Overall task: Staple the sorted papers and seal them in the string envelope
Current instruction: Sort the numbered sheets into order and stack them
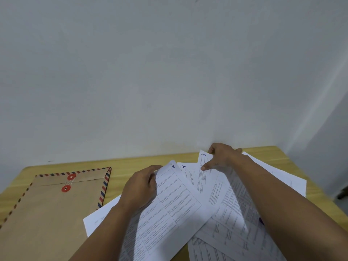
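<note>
Off to the left of my left hand (140, 187) sits the string envelope (50, 208), flap tied shut, contents unseen. That hand pinches sheet 1 (169, 202); my right hand (222, 157) pinches sheet 3 (204, 166). Sheet 4 (185, 169) peeks between, more loose papers (235, 223) scattered underneath on the wooden table (131, 163).

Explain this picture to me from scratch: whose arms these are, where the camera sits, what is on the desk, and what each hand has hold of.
There is no machine here. A camera worn on a person's head looks down at their two bare arms over a wooden desk against a plain wall. The left hand grips the sheet marked 1 by its top edge. The right hand pinches the sheet marked 3 near its top corner. A sheet marked 4 peeks out between them, among other loose printed sheets. A brown envelope with red string buttons lies to the left. No stapler shows.
</note>
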